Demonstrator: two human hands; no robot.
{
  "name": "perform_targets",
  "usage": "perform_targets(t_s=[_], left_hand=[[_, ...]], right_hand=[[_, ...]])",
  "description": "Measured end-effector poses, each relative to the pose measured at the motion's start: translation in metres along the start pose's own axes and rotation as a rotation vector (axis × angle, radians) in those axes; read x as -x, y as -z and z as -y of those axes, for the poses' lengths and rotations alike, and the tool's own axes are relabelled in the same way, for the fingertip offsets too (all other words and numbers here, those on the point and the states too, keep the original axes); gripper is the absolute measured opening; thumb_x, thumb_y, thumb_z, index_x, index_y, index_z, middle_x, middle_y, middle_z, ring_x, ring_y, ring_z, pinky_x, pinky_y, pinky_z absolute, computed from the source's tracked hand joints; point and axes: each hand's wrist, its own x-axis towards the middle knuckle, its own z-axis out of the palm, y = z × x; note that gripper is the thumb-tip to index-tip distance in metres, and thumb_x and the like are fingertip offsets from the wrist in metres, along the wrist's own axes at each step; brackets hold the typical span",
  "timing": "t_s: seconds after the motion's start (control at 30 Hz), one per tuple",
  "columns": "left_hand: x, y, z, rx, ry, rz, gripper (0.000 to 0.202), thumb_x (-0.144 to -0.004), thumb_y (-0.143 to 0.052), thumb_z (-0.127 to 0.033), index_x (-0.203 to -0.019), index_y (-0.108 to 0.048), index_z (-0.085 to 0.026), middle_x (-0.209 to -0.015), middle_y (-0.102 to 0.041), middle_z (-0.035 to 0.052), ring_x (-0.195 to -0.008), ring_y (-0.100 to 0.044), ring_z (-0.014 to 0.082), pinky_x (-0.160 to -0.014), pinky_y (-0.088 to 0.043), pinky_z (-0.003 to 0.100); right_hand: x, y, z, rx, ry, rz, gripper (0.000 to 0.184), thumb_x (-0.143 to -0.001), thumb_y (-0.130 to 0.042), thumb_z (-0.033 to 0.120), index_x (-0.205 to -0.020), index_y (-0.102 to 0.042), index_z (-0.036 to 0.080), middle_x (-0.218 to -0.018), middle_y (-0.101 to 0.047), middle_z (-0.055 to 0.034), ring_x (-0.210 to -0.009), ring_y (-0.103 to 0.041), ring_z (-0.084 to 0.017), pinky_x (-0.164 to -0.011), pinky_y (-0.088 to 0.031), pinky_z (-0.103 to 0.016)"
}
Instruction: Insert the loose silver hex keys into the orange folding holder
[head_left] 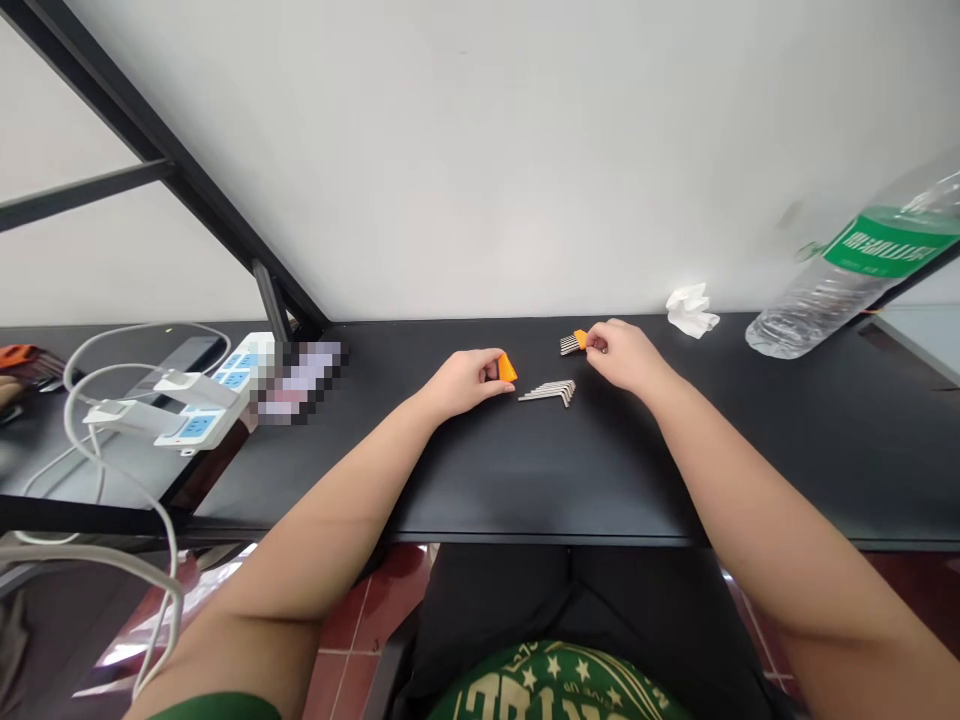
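Left hand [466,381] is pinching a small orange plastic wedge-shaped holder [508,368] w/ fingers closed around it, resting on the matte black table [525,470] near the middle, closer to the back edge. Right hand [624,355] is gripping a second orange plastic holder [580,339] w/ a row of short silver hex keys already seated in it [570,346], fingers curled tight on it, just off the back edge by the wall.

Progress, judging by the layout: one holder looks filled, the other is looking empty. A fan of loose L-shaped steel hex keys [550,391] is lying on the table btwn both hands, not slotted yet, approx half remaining.

Keys are thin, shiny, hard metal; holders smooth, bright, rigid.

Further right along the back edge: crumpled white tissue [691,310], then a clear plastic water bottle w/ green label [862,265], tilted. At the left end, a white power strip w/ blue sockets [206,400] and looping white cables [112,440].
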Motion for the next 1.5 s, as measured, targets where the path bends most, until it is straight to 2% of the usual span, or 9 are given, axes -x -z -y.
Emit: perform_targets(t_s=[0.17, 0.23, 0.33, 0.47, 0.7, 0.87, 1.0, 1.17, 1.5], left_hand=[[0.002, 0.002, -0.007, -0.066, -0.034, 0.007, 0.022, -0.087, -0.068, -0.042, -0.099, -0.064, -0.025, -0.085, -0.066, -0.002, -0.065, -0.054, 0.0139, -0.066, -0.045, 0.029], [0.002, 0.002, -0.008, -0.089, -0.038, 0.0, 0.022, -0.086, -0.068, -0.039, -0.102, -0.065, -0.025, -0.084, -0.066, -0.0021, -0.065, -0.055, 0.0145, -0.066, -0.045, 0.029], [0.003, 0.002, -0.007, -0.111, -0.028, -0.003, 0.027, -0.084, -0.068, -0.037, -0.108, -0.067, -0.025, -0.082, -0.066, -0.0021, -0.067, -0.057, 0.0155, -0.067, -0.045, 0.029], [0.003, 0.003, -0.006, -0.108, -0.022, 0.005, 0.03, -0.084, -0.07, -0.038, -0.111, -0.068, -0.025, -0.084, -0.067, -0.0018, -0.068, -0.056, 0.0154, -0.067, -0.045, 0.029], [0.002, 0.002, -0.005, -0.101, -0.031, 0.011, 0.034, -0.084, -0.07, -0.038, -0.114, -0.068, -0.024, -0.085, -0.067, -0.0019, -0.067, -0.055, 0.0143, -0.067, -0.044, 0.028], [0.002, 0.003, -0.005, -0.104, -0.04, 0.0, 0.034, -0.083, -0.071, -0.037, -0.114, -0.068, -0.023, -0.085, -0.067, -0.0015, -0.068, -0.055, 0.0143, -0.068, -0.044, 0.028], [0.002, 0.003, -0.006, -0.111, -0.053, -0.005, 0.025, -0.082, -0.073, -0.036, -0.103, -0.068, -0.023, -0.081, -0.064, -0.0025, -0.067, -0.053, 0.0137, -0.065, -0.042, 0.027], [0.003, 0.003, -0.006, -0.077, -0.08, -0.008, 0.022, -0.08, -0.074, -0.038, -0.095, -0.068, -0.022, -0.078, -0.06, -0.0036, -0.064, -0.049, 0.0122, -0.062, -0.04, 0.027], [0.005, 0.004, -0.011, -0.071, -0.124, -0.016, 0.022, -0.081, -0.076, -0.039, -0.089, -0.065, -0.022, -0.075, -0.058, -0.0041, -0.065, -0.048, 0.0119, -0.063, -0.04, 0.025]], right_hand=[[0.0, 0.001, -0.006, 0.047, -0.009, 0.038, 0.01, -0.089, -0.059, 0.019, -0.09, -0.068, 0.021, -0.103, -0.062, -0.0067, -0.085, -0.06, -0.019, -0.075, -0.044, -0.031], [0.004, 0.002, 0.002, 0.01, 0.069, 0.087, 0.008, -0.088, -0.061, 0.019, -0.086, -0.069, 0.021, -0.099, -0.063, -0.0057, -0.083, -0.06, -0.018, -0.077, -0.045, -0.031], [0.014, 0.001, 0.018, -0.077, 0.273, 0.251, 0.007, -0.088, -0.065, 0.022, -0.084, -0.071, 0.022, -0.098, -0.064, -0.0041, -0.085, -0.061, -0.018, -0.078, -0.047, -0.03], [0.025, -0.005, 0.037, 0.015, 0.393, 0.366, 0.01, -0.089, -0.062, 0.019, -0.083, -0.07, 0.022, -0.104, -0.065, -0.0055, -0.09, -0.061, -0.019, -0.077, -0.045, -0.03], [0.027, -0.01, 0.046, 0.193, 0.398, 0.323, 0.007, -0.09, -0.06, 0.014, -0.092, -0.061, 0.02, -0.103, -0.064, -0.0084, -0.094, -0.061, -0.022, -0.076, -0.042, -0.032], [0.03, -0.009, 0.053, 0.285, 0.392, 0.32, 0.012, -0.09, -0.058, 0.014, -0.079, -0.056, 0.019, -0.097, -0.063, -0.0102, -0.089, -0.06, -0.023, -0.071, -0.039, -0.033], [0.031, -0.008, 0.052, 0.164, 0.337, 0.305, 0.014, -0.086, -0.062, 0.013, -0.077, -0.053, 0.02, -0.093, -0.065, -0.0067, -0.077, -0.056, -0.018, -0.063, -0.036, -0.031], [0.025, -0.01, 0.041, -0.118, 0.393, 0.199, 0.009, -0.094, -0.058, 0.017, -0.085, -0.058, 0.02, -0.088, -0.064, -0.0037, -0.079, -0.057, -0.017, -0.07, -0.041, -0.029], [0.026, -0.007, 0.037, -0.176, 0.503, 0.113, 0.017, -0.097, -0.053, 0.015, -0.086, -0.066, 0.02, -0.094, -0.065, -0.0062, -0.082, -0.058, -0.018, -0.075, -0.043, -0.032]])
